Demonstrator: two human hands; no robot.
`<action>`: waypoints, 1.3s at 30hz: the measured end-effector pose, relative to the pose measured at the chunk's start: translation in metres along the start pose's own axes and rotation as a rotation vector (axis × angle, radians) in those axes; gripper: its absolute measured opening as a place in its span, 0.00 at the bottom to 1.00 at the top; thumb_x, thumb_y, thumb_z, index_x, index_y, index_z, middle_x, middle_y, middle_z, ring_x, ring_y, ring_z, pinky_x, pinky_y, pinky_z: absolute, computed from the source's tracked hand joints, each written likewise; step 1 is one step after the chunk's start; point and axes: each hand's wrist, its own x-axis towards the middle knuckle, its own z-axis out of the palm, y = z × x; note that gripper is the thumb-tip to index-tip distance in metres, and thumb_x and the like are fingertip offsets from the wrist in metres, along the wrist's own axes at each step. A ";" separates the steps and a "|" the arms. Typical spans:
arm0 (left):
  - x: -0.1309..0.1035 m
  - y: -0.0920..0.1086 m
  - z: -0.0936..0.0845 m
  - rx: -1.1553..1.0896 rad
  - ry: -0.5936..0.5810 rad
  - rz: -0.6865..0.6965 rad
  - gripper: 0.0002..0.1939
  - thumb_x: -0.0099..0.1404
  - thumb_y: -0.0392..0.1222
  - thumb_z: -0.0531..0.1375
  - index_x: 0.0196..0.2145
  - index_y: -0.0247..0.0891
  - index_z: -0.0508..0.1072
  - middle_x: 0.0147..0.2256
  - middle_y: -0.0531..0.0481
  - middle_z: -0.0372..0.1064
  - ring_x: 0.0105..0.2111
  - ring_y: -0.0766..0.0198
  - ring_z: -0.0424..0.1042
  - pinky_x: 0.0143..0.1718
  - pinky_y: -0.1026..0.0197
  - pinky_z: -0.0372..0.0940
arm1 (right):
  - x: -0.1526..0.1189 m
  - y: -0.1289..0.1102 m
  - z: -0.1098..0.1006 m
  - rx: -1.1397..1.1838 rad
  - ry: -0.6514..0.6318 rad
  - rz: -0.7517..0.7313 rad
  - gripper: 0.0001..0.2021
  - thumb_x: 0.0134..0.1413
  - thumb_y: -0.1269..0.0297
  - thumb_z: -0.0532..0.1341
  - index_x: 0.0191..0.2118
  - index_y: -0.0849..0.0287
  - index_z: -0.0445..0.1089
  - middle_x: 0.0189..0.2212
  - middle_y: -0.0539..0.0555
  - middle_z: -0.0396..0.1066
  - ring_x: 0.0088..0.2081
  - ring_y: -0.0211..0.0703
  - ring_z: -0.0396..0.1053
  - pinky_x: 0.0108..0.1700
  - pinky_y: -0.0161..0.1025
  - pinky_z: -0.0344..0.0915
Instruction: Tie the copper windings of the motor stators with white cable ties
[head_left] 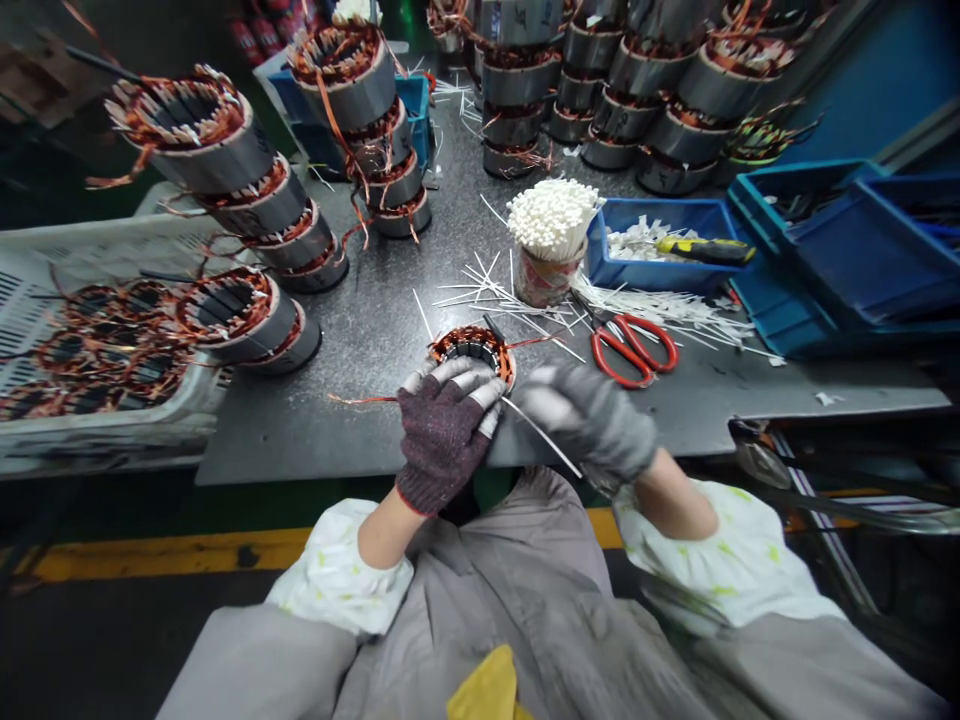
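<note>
A motor stator (511, 366) with copper windings stands on the bench's near edge. My left hand (447, 420), in a dark knit glove with whitish fingertips, grips its near side, the fingers bent over the rim and hiding part of the windings. A white tie cord (546, 438) runs from beside those fingertips down to the right. Just right of the stator is my right hand (589, 415) in a grey glove, smeared by motion; its fingers cannot be made out. Thin copper leads stick out on both sides of the stator.
Red-handled scissors (634, 350) lie right of a tub (544, 278) packed with white sticks or cords. Loose white strands (487, 290) are scattered around it. Behind stand a blue tray (667, 270) with a yellow-black knife and stacked stators (517, 110). A white crate (97, 430) is left.
</note>
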 end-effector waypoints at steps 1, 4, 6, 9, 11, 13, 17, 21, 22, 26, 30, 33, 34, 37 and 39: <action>-0.002 -0.002 -0.001 0.006 0.001 0.008 0.14 0.70 0.43 0.59 0.52 0.45 0.74 0.54 0.48 0.75 0.58 0.52 0.69 0.61 0.43 0.54 | 0.002 0.001 0.002 0.000 -0.112 -0.016 0.14 0.59 0.50 0.64 0.32 0.55 0.76 0.29 0.53 0.75 0.33 0.43 0.71 0.40 0.42 0.69; -0.009 -0.009 -0.001 0.023 0.019 -0.013 0.13 0.71 0.42 0.59 0.51 0.41 0.73 0.53 0.45 0.75 0.59 0.52 0.68 0.61 0.45 0.56 | 0.002 0.007 0.016 0.150 -0.295 0.034 0.11 0.58 0.54 0.65 0.33 0.56 0.76 0.33 0.53 0.76 0.35 0.42 0.71 0.41 0.41 0.70; -0.013 -0.014 -0.002 0.042 0.004 -0.024 0.10 0.71 0.43 0.58 0.48 0.41 0.75 0.50 0.45 0.76 0.57 0.53 0.70 0.59 0.46 0.58 | -0.005 0.010 0.026 0.351 -0.274 0.207 0.13 0.62 0.52 0.61 0.37 0.55 0.74 0.28 0.50 0.73 0.27 0.38 0.68 0.30 0.37 0.68; -0.013 -0.018 -0.003 0.058 -0.021 -0.002 0.08 0.72 0.43 0.58 0.45 0.42 0.75 0.47 0.46 0.78 0.54 0.53 0.72 0.57 0.47 0.59 | -0.023 0.012 0.036 0.515 -0.136 0.345 0.14 0.62 0.49 0.60 0.37 0.54 0.73 0.22 0.46 0.70 0.18 0.34 0.61 0.20 0.33 0.60; -0.011 -0.017 -0.004 0.040 -0.019 0.031 0.08 0.71 0.43 0.59 0.45 0.42 0.75 0.46 0.47 0.78 0.53 0.54 0.73 0.56 0.48 0.59 | -0.031 0.011 0.035 0.425 -0.072 0.270 0.13 0.61 0.51 0.61 0.35 0.55 0.73 0.25 0.49 0.74 0.22 0.36 0.67 0.24 0.34 0.65; -0.011 -0.012 -0.004 -0.001 -0.018 0.068 0.07 0.71 0.43 0.59 0.45 0.42 0.75 0.46 0.48 0.78 0.53 0.55 0.72 0.55 0.49 0.60 | -0.030 0.008 0.029 0.290 -0.066 0.181 0.11 0.61 0.53 0.61 0.35 0.54 0.75 0.30 0.52 0.77 0.29 0.41 0.73 0.33 0.38 0.72; -0.017 0.003 -0.002 -0.076 -0.040 0.114 0.08 0.71 0.43 0.60 0.47 0.44 0.75 0.48 0.49 0.78 0.55 0.55 0.71 0.55 0.49 0.60 | -0.010 0.001 0.013 0.056 -0.023 0.046 0.11 0.59 0.53 0.63 0.37 0.55 0.76 0.36 0.55 0.78 0.39 0.48 0.75 0.45 0.45 0.74; -0.030 0.010 -0.005 -0.039 0.026 0.068 0.15 0.69 0.38 0.61 0.53 0.44 0.72 0.51 0.47 0.75 0.56 0.55 0.71 0.55 0.50 0.63 | -0.012 -0.003 0.006 0.007 0.086 -0.051 0.14 0.66 0.58 0.55 0.48 0.54 0.74 0.48 0.57 0.77 0.47 0.49 0.75 0.51 0.48 0.73; -0.032 0.009 -0.007 -0.020 0.048 0.052 0.15 0.69 0.37 0.61 0.53 0.43 0.72 0.51 0.45 0.75 0.55 0.56 0.71 0.54 0.50 0.65 | -0.018 -0.003 0.008 -0.017 0.072 -0.089 0.14 0.65 0.59 0.55 0.50 0.54 0.73 0.52 0.57 0.75 0.51 0.50 0.74 0.54 0.50 0.71; -0.027 -0.004 -0.018 0.021 -0.024 0.089 0.10 0.70 0.38 0.60 0.48 0.40 0.73 0.45 0.44 0.77 0.47 0.56 0.74 0.48 0.52 0.69 | -0.032 0.008 0.020 -0.236 -0.106 -0.119 0.12 0.63 0.61 0.58 0.47 0.55 0.75 0.55 0.59 0.72 0.57 0.53 0.70 0.58 0.51 0.67; 0.000 -0.027 -0.027 0.035 -0.211 0.320 0.08 0.71 0.41 0.59 0.44 0.40 0.77 0.42 0.45 0.77 0.43 0.57 0.74 0.44 0.54 0.69 | -0.002 0.027 0.023 -0.200 -0.253 -0.160 0.10 0.62 0.63 0.56 0.40 0.56 0.76 0.50 0.57 0.75 0.52 0.50 0.73 0.57 0.49 0.67; 0.014 -0.043 -0.027 -0.005 -0.279 0.516 0.09 0.71 0.42 0.59 0.46 0.44 0.77 0.43 0.48 0.77 0.41 0.60 0.73 0.43 0.55 0.66 | 0.035 0.038 0.018 -0.006 -0.474 -0.228 0.10 0.61 0.62 0.57 0.37 0.56 0.75 0.48 0.55 0.76 0.49 0.47 0.74 0.54 0.46 0.69; 0.016 -0.047 -0.026 -0.010 -0.260 0.569 0.09 0.71 0.43 0.59 0.46 0.46 0.77 0.44 0.49 0.77 0.42 0.61 0.73 0.44 0.55 0.65 | 0.045 0.040 0.018 0.058 -0.542 -0.241 0.10 0.61 0.61 0.57 0.36 0.57 0.74 0.48 0.55 0.76 0.48 0.47 0.74 0.53 0.45 0.69; 0.015 -0.049 -0.025 0.028 -0.118 0.619 0.09 0.71 0.45 0.59 0.46 0.48 0.76 0.46 0.53 0.78 0.49 0.58 0.73 0.51 0.51 0.63 | 0.063 0.041 0.021 0.168 -0.622 -0.255 0.11 0.62 0.58 0.58 0.36 0.57 0.74 0.48 0.56 0.75 0.48 0.46 0.73 0.53 0.45 0.69; 0.010 -0.044 -0.025 0.061 -0.066 0.540 0.08 0.70 0.43 0.58 0.46 0.47 0.75 0.47 0.53 0.78 0.54 0.55 0.71 0.58 0.45 0.59 | 0.066 0.040 0.022 0.188 -0.618 -0.261 0.11 0.63 0.57 0.58 0.39 0.57 0.75 0.49 0.56 0.75 0.51 0.46 0.73 0.56 0.45 0.67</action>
